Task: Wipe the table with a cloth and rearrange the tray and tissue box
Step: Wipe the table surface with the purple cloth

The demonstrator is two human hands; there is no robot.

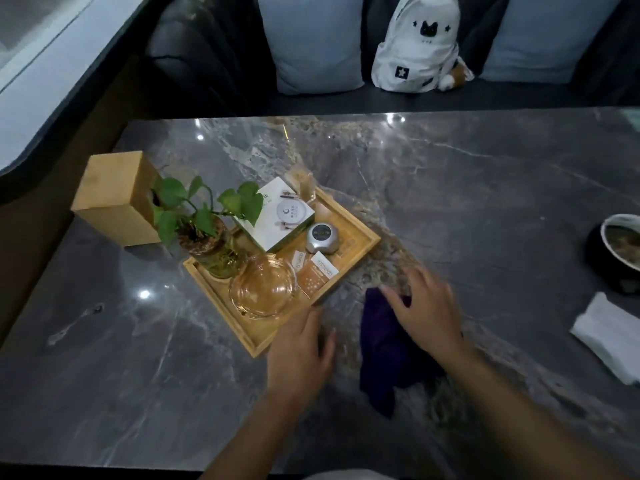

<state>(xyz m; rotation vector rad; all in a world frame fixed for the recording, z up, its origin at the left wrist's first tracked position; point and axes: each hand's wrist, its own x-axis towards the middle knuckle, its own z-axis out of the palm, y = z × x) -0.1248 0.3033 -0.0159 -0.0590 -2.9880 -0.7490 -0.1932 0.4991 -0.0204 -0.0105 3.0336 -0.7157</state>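
Observation:
A wooden tray point(360, 233) sits at an angle on the dark marble table point(467, 188). It carries a potted plant point(207, 230), a glass bowl point(264, 285), a white box, a round silver gadget and small packets. My left hand point(299, 351) touches the tray's near corner with fingers apart. A dark purple cloth point(384, 355) lies flat just right of the tray, and my right hand point(426, 313) presses down on it, fingers spread. The wooden tissue box point(112, 199) stands upright at the table's left edge, behind the plant.
A folded white napkin point(609, 337) and a dark bowl point(620, 244) lie at the right edge. Behind the table runs a dark sofa with grey cushions and a white backpack point(417, 43).

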